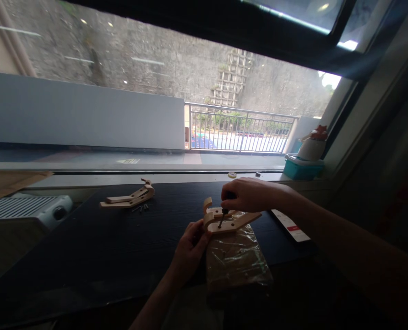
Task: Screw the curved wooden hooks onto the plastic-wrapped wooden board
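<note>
My right hand (241, 195) is closed around the handle of a screwdriver (222, 220), which points down. Its tip meets a hole area of a curved wooden piece (227, 227), pale and hooked at its left end. With closed fingers, my left hand (192, 243) grips the hooked end of that piece. A second, similar wooden piece (217, 211) lies just behind it. Both rest on a block wrapped in clear plastic (236, 261). Whether a screw sits under the tip is too small to tell.
Two more curved wooden pieces (130, 198) lie at the table's back left, beside several screws (142, 208). A phone (291, 225) lies under my right forearm. A teal box (303, 168) stands on the windowsill, and a white heater (25, 211) is left of the dark table (128, 256).
</note>
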A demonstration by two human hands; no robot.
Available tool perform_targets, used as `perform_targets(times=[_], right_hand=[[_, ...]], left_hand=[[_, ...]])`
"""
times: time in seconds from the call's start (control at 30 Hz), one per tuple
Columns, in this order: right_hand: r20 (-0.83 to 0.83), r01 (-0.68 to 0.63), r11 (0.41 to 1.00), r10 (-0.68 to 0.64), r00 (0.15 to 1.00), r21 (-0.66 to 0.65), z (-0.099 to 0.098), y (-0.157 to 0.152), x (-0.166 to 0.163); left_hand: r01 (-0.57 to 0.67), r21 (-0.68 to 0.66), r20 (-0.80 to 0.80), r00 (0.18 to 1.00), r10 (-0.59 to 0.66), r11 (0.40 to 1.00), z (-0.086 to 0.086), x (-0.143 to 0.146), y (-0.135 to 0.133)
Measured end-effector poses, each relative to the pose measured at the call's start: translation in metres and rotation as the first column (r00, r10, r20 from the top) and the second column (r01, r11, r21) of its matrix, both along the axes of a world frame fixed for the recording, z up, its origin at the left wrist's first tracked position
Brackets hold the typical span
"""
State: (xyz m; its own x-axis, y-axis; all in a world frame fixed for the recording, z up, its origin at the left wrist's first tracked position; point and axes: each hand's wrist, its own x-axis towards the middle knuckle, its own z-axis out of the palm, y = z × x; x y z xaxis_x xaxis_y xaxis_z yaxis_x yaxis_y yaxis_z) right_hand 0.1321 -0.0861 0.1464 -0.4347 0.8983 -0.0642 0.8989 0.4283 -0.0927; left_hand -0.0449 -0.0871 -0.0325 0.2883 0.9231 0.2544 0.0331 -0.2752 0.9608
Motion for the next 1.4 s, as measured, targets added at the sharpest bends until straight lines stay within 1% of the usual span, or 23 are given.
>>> perform_targets(times=[0.1,0.2,0.4,0.5,0.7,0.83,0.97,1.1,1.23,1.4], right_hand=[[-0.018,-0.07,0.997,0.07,0.997,-0.013,0.003,0.0,0.003],[-0.049,-0.09,0.995,0.088,0.995,-0.034,0.001,0.0,0.005],[-0.067,-0.008,1.0,0.007,0.998,-0.014,-0.008,0.001,0.003],[-0.05,0.012,1.0,-0.012,0.999,-0.01,-0.007,0.001,0.002],[-0.022,-0.054,0.999,0.054,0.998,0.003,0.004,-0.003,0.001],[-0.042,-0.078,0.997,0.077,0.996,-0.018,0.002,-0.001,0.001],[-0.059,-0.045,0.999,0.043,0.997,-0.028,-0.006,0.003,0.001],[-0.016,0.001,1.0,-0.001,1.0,0.004,-0.007,0.004,-0.001],[0.028,-0.015,1.0,0.015,0.999,0.011,0.0,0.0,-0.001],[-0.004,-0.065,0.998,0.065,0.998,-0.012,0.002,-0.001,0.002]], left_hand=[[-0.001,-0.003,0.001,1.0,0.001,1.0,-0.001,0.0,0.0],[-0.007,-0.004,-0.013,1.0,0.007,1.0,-0.003,0.0,0.001],[-0.007,-0.011,-0.014,1.0,0.007,1.0,-0.006,-0.001,0.002],[-0.003,-0.008,-0.015,1.0,0.003,1.0,-0.006,-0.001,0.002],[0.004,-0.003,-0.009,1.0,-0.004,1.0,-0.005,-0.001,0.001],[0.009,-0.004,-0.026,1.0,-0.009,1.0,-0.007,-0.001,0.003],[0.01,-0.005,-0.01,1.0,-0.01,1.0,-0.008,-0.001,0.003],[-0.011,-0.021,-0.002,1.0,0.011,1.0,-0.007,-0.001,0.003],[-0.002,-0.02,0.001,1.0,0.002,1.0,-0.006,-0.001,0.002],[-0.005,-0.023,0.004,1.0,0.005,1.0,-0.005,0.0,0.002]])
